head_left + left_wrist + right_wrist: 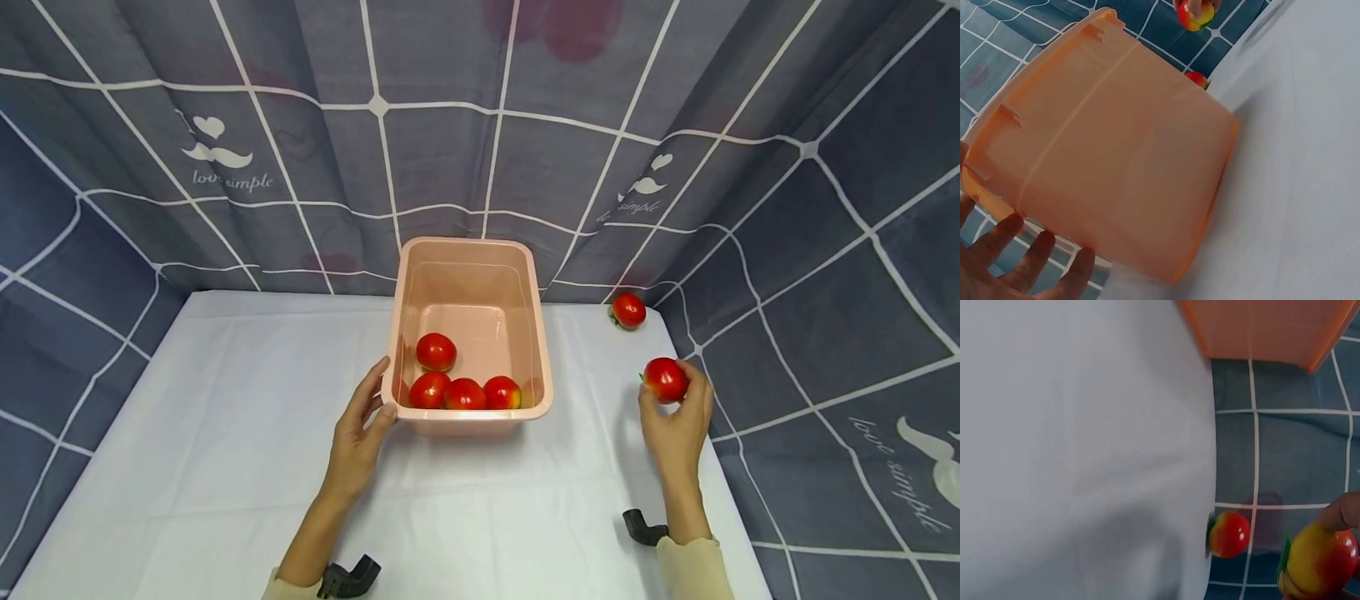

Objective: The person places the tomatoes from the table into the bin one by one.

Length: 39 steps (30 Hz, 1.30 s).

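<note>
A light pink plastic bin (472, 287) stands on the white-covered table, several red tomatoes (465, 394) inside it toward its near side. My left hand (358, 442) holds the bin's near left corner, thumb by the front rim and fingers along the left wall. In the left wrist view its spread fingers (1035, 262) reach the bin's outer wall. To the right, my right hand (681, 425) pinches a tomato (664, 380) above the table's right side. Yellow patches and a green stem end show on this tomato (1319, 561) in the right wrist view.
Another tomato (627, 310) lies at the table's far right corner, beyond my right hand. Grey checked curtains (442, 158) hang close behind the table and along both sides. Black wrist mounts (348, 577) sit by both sleeves.
</note>
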{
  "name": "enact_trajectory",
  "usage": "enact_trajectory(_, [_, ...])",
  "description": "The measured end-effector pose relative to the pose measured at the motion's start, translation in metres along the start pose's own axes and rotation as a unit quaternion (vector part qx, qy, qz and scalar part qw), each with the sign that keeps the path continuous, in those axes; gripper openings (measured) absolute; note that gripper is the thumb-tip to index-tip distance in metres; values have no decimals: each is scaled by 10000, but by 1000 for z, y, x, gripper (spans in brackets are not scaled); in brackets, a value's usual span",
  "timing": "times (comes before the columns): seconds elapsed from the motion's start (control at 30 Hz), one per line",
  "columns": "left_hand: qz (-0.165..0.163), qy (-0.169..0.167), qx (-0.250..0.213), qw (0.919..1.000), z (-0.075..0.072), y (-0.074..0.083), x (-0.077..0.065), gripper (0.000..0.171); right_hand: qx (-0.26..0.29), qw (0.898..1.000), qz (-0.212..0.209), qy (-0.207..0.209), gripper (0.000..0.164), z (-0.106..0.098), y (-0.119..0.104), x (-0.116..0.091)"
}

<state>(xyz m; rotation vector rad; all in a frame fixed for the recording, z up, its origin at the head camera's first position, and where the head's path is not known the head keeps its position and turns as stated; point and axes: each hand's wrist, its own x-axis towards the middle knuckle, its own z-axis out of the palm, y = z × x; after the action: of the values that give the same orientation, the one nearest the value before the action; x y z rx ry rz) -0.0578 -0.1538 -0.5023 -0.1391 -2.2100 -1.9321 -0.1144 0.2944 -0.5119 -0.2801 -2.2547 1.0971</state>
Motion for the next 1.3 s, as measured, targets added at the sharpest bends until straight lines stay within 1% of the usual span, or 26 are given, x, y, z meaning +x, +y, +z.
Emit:
enact_trajectory(0.2, [-42,-22,16,10000,0,0,0,62,119,9998,-87,157,69,-6,-17,-26])
enact_trajectory(0.37, [-50,7,-31,10000,-1,-1,0,62,308,9994,-25,180,70,-8,-26,-40])
enact_trajectory(0.63, [-18,-8,-74,10000,0,-2,1,63,384,9990,10,219,72,-8,-30,-47])
enact_trajectory(0.77, [-53,6,-96,9999,1,-2,1,63,416,9988,-68,235,73,-9,-31,-49])
enact_trajectory(0.9, [-65,-34,-67,10000,0,-2,0,63,466,9985,-168,215,74,-12,-37,-51])
enact_trajectory(1.03, [-55,-85,-51,9999,0,-1,-1,62,504,9983,-281,90,78,-14,-52,-52])
enact_trajectory(1.13, [-11,-54,-40,10000,0,0,-1,62,641,9969,-446,-58,81,-13,-68,-52])
enact_trajectory(1.3, [36,67,-41,10000,1,0,0,62,991,9916,-718,-415,81,-4,-98,-54])
